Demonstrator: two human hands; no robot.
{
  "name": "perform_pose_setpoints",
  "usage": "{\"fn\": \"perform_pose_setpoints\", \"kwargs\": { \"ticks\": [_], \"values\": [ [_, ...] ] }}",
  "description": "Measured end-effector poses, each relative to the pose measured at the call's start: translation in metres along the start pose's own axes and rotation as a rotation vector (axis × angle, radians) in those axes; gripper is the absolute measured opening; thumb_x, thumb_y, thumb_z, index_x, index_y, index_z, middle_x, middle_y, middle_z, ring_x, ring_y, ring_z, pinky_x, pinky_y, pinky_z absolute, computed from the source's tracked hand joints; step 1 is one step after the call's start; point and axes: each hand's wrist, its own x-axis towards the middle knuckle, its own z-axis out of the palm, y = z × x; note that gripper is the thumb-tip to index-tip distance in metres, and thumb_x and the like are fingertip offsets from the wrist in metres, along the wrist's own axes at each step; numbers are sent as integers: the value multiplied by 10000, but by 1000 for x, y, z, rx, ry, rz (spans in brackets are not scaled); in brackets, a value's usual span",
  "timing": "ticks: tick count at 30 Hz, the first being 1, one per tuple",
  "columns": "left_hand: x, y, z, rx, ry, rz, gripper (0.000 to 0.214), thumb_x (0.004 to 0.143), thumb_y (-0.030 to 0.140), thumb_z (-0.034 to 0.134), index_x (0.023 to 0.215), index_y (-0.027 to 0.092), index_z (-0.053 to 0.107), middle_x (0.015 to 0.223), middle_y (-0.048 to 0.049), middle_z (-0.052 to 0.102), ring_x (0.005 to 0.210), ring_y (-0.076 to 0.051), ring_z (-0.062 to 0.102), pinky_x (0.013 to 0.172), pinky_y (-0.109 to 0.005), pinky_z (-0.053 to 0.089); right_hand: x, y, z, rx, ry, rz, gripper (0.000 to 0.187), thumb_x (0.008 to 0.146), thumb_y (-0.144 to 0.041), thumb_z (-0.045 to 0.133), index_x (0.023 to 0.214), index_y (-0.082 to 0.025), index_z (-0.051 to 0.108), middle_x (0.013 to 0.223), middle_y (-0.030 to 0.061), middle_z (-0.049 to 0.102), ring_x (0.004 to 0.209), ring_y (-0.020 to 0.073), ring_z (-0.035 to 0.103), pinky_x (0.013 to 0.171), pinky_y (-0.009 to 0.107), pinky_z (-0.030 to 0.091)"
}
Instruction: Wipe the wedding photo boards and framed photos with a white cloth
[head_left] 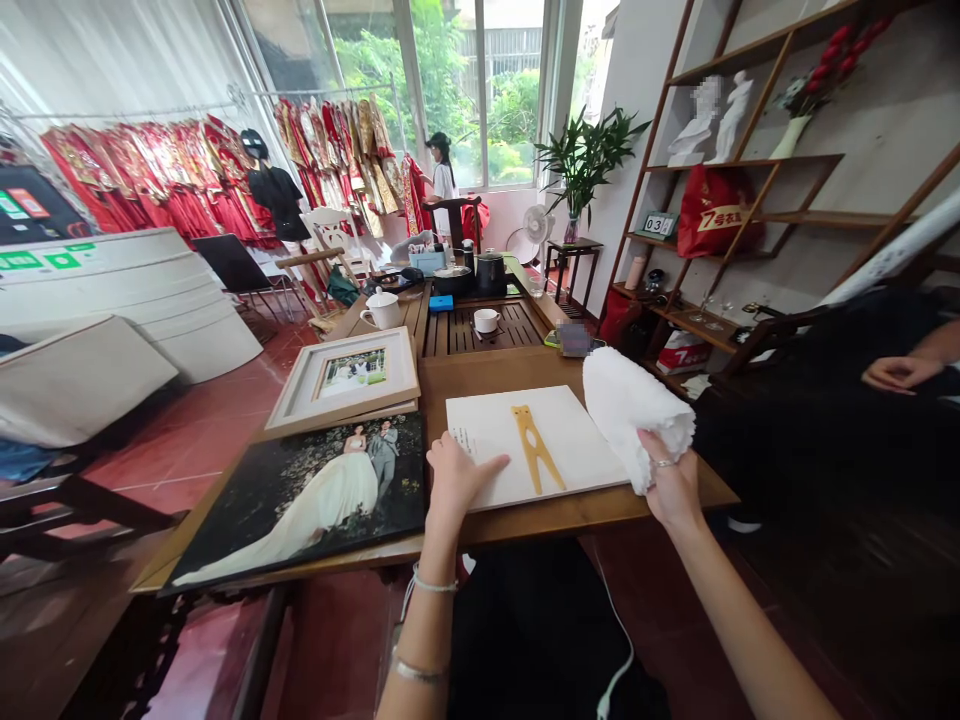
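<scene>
On the near part of the wooden table lies a white picture panel [488,432] with a long-legged yellow animal figure and small print at its left. My left hand [456,478] grips the panel's left edge, thumb stretched over its face and fingers bent at the side. Bunched in my right hand [670,482] is a white towel [634,405], raised at the panel's right edge. Left of the panel, a dark wedding photo print [322,500] lies flat. A framed photo [349,375] rests behind it.
Behind the panel is a slatted tea tray [514,325] with a white cup [486,320]. A lidded mug [382,308] stands left of it, and a phone [555,338] lies to the right. A seated person's hand [904,374] shows at right; two people are near clothing racks.
</scene>
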Motion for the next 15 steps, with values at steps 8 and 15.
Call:
{"fn": "perform_pose_setpoints", "kwargs": {
  "ticks": [8, 15],
  "values": [
    [6, -1, 9, 59, -32, -73, 689, 608, 460, 786, 1117, 120, 469, 1248, -214, 487, 1265, -370, 427, 1028, -434, 354, 4, 0, 3, 8, -3, 42, 353, 559, -359, 812, 843, -186, 694, 870, 22, 704, 815, 182, 664, 653, 253, 552],
    [10, -5, 13, -52, 55, -31, 587, 534, 394, 840, 953, 164, 498, 1170, -183, 479, 1198, -397, 450, 983, -487, 395, 3, -1, 2, -17, -36, 41, 305, 584, -358, 803, 811, -190, 687, 805, 11, 682, 781, 173, 652, 636, 250, 542]
  ]
}}
